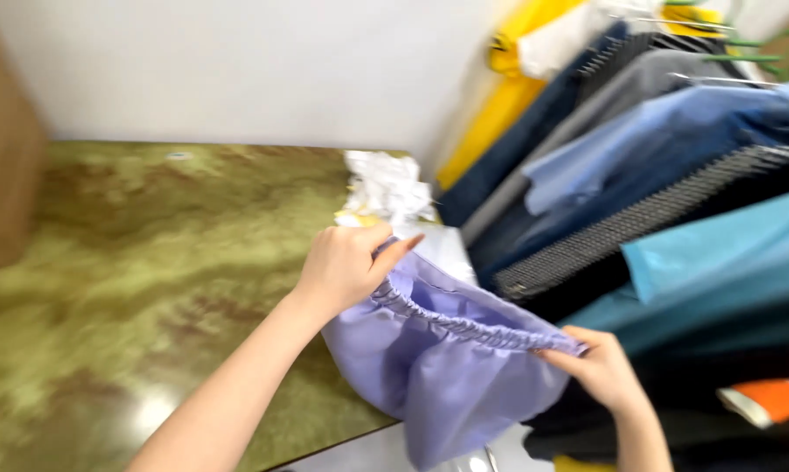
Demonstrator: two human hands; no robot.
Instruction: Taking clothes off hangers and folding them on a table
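Stretching a lilac garment [438, 367] by its elastic waistband at frame centre, over the green worktop [132, 288] edge. Left hand [346, 267] and right hand [600, 367] both pinched closed on the band. Looks light, soft, floppy; the gathered band is the best hold.

A broad stretch of green marbled tabletop [132, 288] lies open from nine o'clock round to seven o'clock of the left hand [346, 267]. At twelve o'clock, crumpled white cloth [386, 188] crowds the table's far corner. From one to four o'clock, a packed row of hanging garments [639, 175] walls off the right, close above the right hand [604, 371]. A brown box [6, 166] blocks the far left edge.
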